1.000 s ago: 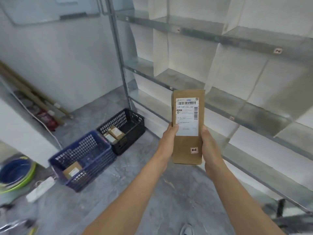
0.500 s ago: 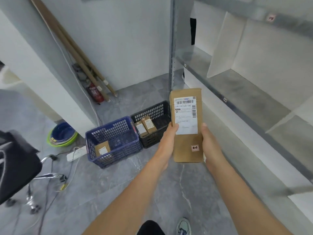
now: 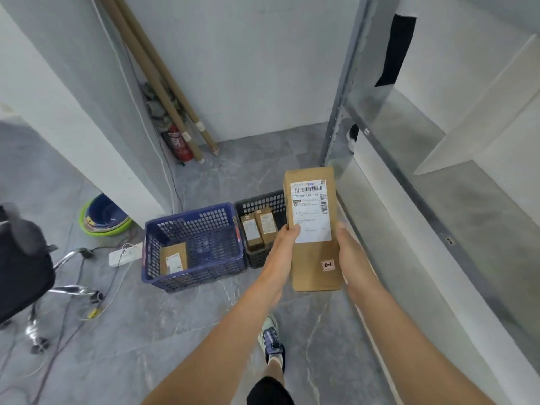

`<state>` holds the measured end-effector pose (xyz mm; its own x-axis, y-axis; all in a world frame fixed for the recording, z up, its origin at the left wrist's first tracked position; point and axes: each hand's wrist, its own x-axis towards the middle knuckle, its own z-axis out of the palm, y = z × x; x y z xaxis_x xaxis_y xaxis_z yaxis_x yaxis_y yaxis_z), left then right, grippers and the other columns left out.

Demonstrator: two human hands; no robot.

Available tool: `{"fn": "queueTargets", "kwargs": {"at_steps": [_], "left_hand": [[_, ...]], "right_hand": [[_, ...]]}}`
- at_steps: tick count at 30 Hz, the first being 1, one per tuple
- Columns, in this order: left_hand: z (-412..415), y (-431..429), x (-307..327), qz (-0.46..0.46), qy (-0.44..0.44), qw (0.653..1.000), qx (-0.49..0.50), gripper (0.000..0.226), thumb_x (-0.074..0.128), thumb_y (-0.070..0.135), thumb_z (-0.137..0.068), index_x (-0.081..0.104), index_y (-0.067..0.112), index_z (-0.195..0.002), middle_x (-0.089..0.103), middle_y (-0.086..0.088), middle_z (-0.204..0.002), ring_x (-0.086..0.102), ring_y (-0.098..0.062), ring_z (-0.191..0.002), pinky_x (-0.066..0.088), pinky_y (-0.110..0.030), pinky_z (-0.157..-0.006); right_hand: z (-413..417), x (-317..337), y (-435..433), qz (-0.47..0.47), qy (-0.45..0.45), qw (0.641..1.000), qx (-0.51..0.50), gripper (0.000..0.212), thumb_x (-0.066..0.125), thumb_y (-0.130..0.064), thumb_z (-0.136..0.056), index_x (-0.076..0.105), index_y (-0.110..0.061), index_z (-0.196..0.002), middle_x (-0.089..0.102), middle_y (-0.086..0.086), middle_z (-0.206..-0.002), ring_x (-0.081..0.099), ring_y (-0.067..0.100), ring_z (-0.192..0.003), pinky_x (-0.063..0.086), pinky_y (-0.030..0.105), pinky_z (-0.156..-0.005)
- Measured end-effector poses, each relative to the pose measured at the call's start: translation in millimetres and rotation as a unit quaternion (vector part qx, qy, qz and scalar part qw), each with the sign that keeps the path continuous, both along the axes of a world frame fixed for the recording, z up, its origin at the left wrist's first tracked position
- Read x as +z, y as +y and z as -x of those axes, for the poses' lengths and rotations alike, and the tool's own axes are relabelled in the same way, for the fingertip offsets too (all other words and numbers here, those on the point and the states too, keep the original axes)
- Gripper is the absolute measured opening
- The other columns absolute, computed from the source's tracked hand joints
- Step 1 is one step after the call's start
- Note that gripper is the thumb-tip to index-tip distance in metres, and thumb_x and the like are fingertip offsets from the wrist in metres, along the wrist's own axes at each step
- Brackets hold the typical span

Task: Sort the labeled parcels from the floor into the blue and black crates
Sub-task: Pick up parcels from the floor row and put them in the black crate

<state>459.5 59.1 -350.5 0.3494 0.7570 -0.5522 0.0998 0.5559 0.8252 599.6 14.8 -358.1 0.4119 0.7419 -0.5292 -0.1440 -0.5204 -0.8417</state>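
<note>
The parcel was held upright in mid-air, in front of the black crate's right part, which it hid. The left hand gripped its left edge with the thumb on the white label. The right hand gripped its right edge. Both sets of fingers were wrapped behind the cardboard and out of sight, so both hands were clamped on the parcel.

The likeliest mistake was a wrong sort. The blue crate and the black one stood touching side by side, and the choice probably rested on the label or the small sticker near the bottom; a hasty reading would send it left instead of right, or the reverse.

A release from this height could land the long parcel on the shared rims, tipping it into the wrong crate or onto the floor. It could also knock over the two small parcels leaning in the black crate.

The metal rack post stood just right of the parcel, so a swing that way might clip it. Loose cables on the floor at left could catch a foot.
</note>
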Motion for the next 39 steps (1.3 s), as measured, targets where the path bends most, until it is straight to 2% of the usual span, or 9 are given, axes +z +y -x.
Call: {"fn": "queueTargets", "kwargs": {"at_steps": [3, 6, 10, 12, 17, 23, 31, 35, 39], "left_hand": [[-9, 54, -21, 0.03, -0.001, 1.0, 0.008, 0.047, 0.043, 0.06, -0.102, 0.052, 0.04, -0.143, 0.064, 0.013, -0.135, 0.059, -0.007, -0.121, 0.043, -0.041, -0.112], [-17, 102, -38, 0.056, 0.003, 0.998, 0.015, 0.042, 0.045, 0.058, -0.102, 0.061, 0.038, -0.134, 0.068, 0.011, -0.129, 0.062, -0.009, -0.118, 0.046, -0.039, -0.108], [-31, 157, -57, 0.082, 0.018, 0.996, 0.017, 0.041, 0.045, 0.054, -0.102, 0.063, 0.034, -0.134, 0.07, 0.007, -0.126, 0.064, -0.013, -0.115, 0.049, -0.041, -0.106], [-39, 179, -67, 0.092, 0.03, 0.995, 0.019, 0.045, 0.047, 0.057, -0.098, 0.064, 0.035, -0.133, 0.07, 0.005, -0.127, 0.064, -0.017, -0.116, 0.048, -0.046, -0.108], [-63, 223, -92, 0.114, 0.051, 0.992, 0.032, 0.067, 0.049, 0.075, -0.076, 0.055, 0.045, -0.137, 0.05, 0.004, -0.144, 0.053, -0.02, -0.126, 0.043, -0.053, -0.111], [-100, 280, -131, 0.143, 0.07, 0.986, 0.045, 0.058, 0.044, 0.066, -0.094, 0.048, 0.042, -0.147, 0.039, 0.003, -0.147, 0.045, -0.021, -0.132, 0.039, -0.054, -0.114], [-150, 344, -214, 0.197, 0.114, 0.97, 0.08, 0.104, 0.047, 0.086, -0.061, 0.043, 0.035, -0.152, 0.03, 0.008, -0.157, 0.041, -0.026, -0.14, 0.036, -0.055, -0.116], [-160, 371, -269, 0.21, 0.122, 0.967, 0.08, 0.105, 0.045, 0.087, -0.061, 0.039, 0.036, -0.153, 0.033, 0.006, -0.157, 0.042, -0.025, -0.14, 0.036, -0.056, -0.116], [-164, 396, -345, 0.212, 0.139, 0.965, 0.072, 0.105, 0.045, 0.086, -0.063, 0.037, 0.035, -0.154, 0.037, 0.002, -0.156, 0.043, -0.026, -0.14, 0.038, -0.057, -0.114]], "right_hand": [[-12, -21, 55, 0.032, -0.007, 0.999, 0.005, 0.054, 0.028, -0.067, -0.109, 0.065, -0.042, -0.14, 0.072, -0.011, -0.133, 0.063, 0.015, -0.127, 0.047, 0.047, -0.113], [-24, -37, 102, 0.067, 0.003, 0.998, -0.002, 0.053, 0.03, -0.063, -0.11, 0.065, -0.036, -0.139, 0.073, -0.008, -0.129, 0.065, 0.015, -0.122, 0.049, 0.04, -0.102], [-37, -53, 156, 0.103, 0.013, 0.995, 0.003, 0.047, 0.031, -0.061, -0.111, 0.069, -0.038, -0.124, 0.074, -0.009, -0.122, 0.067, 0.01, -0.113, 0.05, 0.033, -0.093], [-45, -62, 178, 0.119, 0.008, 0.993, 0.004, 0.043, 0.03, -0.058, -0.113, 0.068, -0.038, -0.114, 0.073, -0.012, -0.113, 0.065, 0.003, -0.102, 0.048, 0.025, -0.081], [-71, -83, 229, 0.155, 0.006, 0.988, 0.011, 0.04, 0.03, -0.055, -0.114, 0.061, -0.034, -0.128, 0.068, -0.015, -0.099, 0.063, 0.0, -0.09, 0.044, 0.021, -0.067], [-108, -124, 291, 0.185, 0.022, 0.982, 0.033, 0.04, 0.028, -0.055, -0.114, 0.06, -0.035, -0.128, 0.068, -0.013, -0.104, 0.062, 0.004, -0.096, 0.045, 0.027, -0.072], [-152, -210, 370, 0.232, 0.025, 0.968, 0.097, 0.042, 0.023, -0.054, -0.114, 0.059, -0.037, -0.127, 0.067, -0.011, -0.108, 0.063, 0.004, -0.098, 0.045, 0.025, -0.071], [-161, -266, 398, 0.255, 0.034, 0.962, 0.094, 0.043, 0.025, -0.053, -0.115, 0.062, -0.034, -0.126, 0.069, -0.011, -0.106, 0.065, 0.006, -0.096, 0.047, 0.025, -0.071], [-166, -339, 427, 0.276, 0.023, 0.955, 0.105, 0.043, 0.027, -0.053, -0.115, 0.067, -0.036, -0.111, 0.073, -0.007, -0.11, 0.068, 0.01, -0.097, 0.051, 0.03, -0.076]]}}
